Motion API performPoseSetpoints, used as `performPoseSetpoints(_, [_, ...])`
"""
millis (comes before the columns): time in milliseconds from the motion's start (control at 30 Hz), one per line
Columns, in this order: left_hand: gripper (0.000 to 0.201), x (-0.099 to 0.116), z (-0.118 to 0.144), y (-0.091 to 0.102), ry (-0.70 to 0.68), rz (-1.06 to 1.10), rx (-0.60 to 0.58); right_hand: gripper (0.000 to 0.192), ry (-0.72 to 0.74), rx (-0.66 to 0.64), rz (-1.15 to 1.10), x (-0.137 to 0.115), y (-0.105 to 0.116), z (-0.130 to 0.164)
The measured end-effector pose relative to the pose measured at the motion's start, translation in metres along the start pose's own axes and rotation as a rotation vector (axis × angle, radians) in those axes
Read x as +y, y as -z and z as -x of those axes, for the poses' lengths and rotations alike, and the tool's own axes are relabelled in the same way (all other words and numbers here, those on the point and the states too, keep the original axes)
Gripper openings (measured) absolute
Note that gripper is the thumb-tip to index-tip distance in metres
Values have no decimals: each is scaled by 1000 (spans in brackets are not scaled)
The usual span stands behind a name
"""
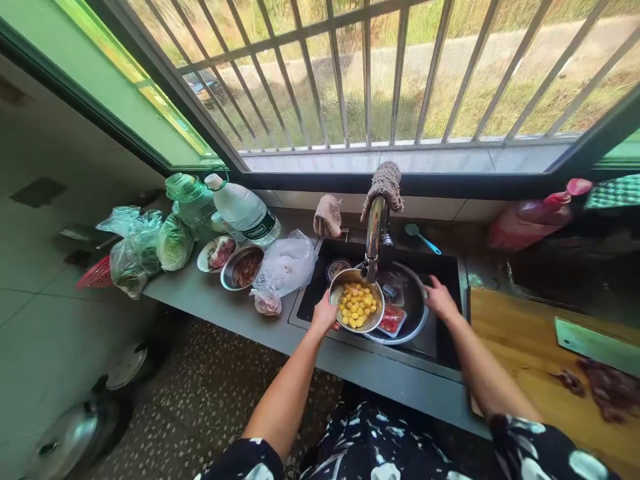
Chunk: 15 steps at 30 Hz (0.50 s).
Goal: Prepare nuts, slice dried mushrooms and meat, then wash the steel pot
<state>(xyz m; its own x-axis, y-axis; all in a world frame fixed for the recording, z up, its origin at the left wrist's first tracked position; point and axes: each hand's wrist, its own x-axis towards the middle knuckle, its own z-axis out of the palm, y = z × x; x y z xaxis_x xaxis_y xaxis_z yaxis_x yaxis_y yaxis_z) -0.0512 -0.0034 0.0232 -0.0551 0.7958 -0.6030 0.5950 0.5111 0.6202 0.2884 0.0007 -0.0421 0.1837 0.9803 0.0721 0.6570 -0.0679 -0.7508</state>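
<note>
My left hand (326,315) grips the near left rim of a metal bowl (375,323). Inside it lie several round yellow pieces (357,307), whose kind I cannot make out. The bowl is under the faucet (374,233), over the left part of a large basin (419,310) in the dark sink. At the basin's right rim is my right hand (442,301), with its fingers closed around the edge. A tray of red meat (393,321) rests in the basin, partly hidden by the bowl.
Left of the sink are a plastic bag (287,263), a bowl of dark meat (245,268), a plate with meat (219,253) and a big water bottle (247,212). On the right, a cutting board (505,340) carries a cleaver (597,345) and dark meat. A blue-handled brush (423,238) lies behind the sink.
</note>
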Motion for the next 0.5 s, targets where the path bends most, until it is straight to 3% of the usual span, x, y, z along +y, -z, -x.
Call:
performPoseSetpoints(100, [61,3,1,-1,-3,-19,9,31,87,110,100,-21,-45,11])
performPoseSetpoints(233, [61,11,5,-3,-8,-80,42,41,255,110,-110,-66,-115,23])
performPoseSetpoints(333, [62,16,10,-3,-8,-189,112,44,88,183,-329,-74,-151,23])
performPoseSetpoints(500, [63,28,19,3,-87,-460,272,45,-329,285,-747,-58,-185,18])
